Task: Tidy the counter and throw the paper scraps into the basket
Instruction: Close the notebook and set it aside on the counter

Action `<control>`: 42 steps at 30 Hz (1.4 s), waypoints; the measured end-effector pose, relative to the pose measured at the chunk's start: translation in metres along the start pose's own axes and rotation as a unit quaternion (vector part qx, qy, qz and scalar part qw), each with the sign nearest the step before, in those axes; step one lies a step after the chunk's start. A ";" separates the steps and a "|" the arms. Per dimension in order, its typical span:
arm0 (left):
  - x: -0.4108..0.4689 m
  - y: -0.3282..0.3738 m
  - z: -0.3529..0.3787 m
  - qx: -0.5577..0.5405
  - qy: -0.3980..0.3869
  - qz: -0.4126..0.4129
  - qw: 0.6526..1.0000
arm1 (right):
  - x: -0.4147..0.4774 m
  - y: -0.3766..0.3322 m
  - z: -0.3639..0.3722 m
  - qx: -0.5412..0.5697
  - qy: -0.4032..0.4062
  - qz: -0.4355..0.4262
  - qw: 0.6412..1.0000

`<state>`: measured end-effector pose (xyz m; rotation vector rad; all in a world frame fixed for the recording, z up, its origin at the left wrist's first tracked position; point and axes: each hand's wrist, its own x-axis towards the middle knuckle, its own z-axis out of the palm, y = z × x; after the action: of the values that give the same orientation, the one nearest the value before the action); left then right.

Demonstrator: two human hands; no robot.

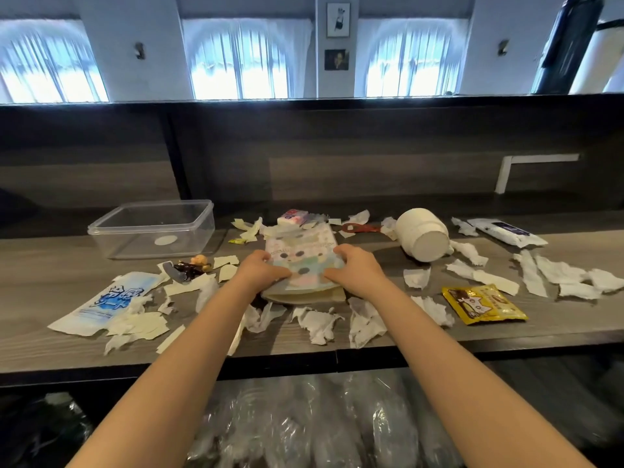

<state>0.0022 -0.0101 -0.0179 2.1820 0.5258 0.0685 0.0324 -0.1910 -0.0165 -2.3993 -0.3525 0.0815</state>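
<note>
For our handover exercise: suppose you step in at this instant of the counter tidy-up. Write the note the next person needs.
Hands: left hand and right hand both grip the pastel pouch mid-counter.
Things: paper scraps lie strewn across the counter; clear tub stands back left.
Done: nothing visibly binned.
Left: gather every scrap and bin it; basket not plainly in view.

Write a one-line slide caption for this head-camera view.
On the counter, left hand and right hand grip a cartoon pouch amid paper scraps.
</note>
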 end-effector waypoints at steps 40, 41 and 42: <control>-0.040 0.010 0.007 -0.312 0.004 0.023 0.950 | -0.017 0.016 -0.003 -0.006 0.061 0.032 0.998; -0.044 0.010 0.006 -0.316 0.003 0.026 0.948 | -0.019 0.014 -0.006 0.037 0.060 0.043 0.997; -0.049 0.010 0.004 -0.321 0.001 0.029 0.947 | -0.022 0.011 -0.009 0.085 0.059 0.052 0.993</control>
<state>-0.0374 -0.0381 -0.0063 1.5569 0.3714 0.2403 0.0154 -0.2105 -0.0176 -2.2400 -0.1578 0.0167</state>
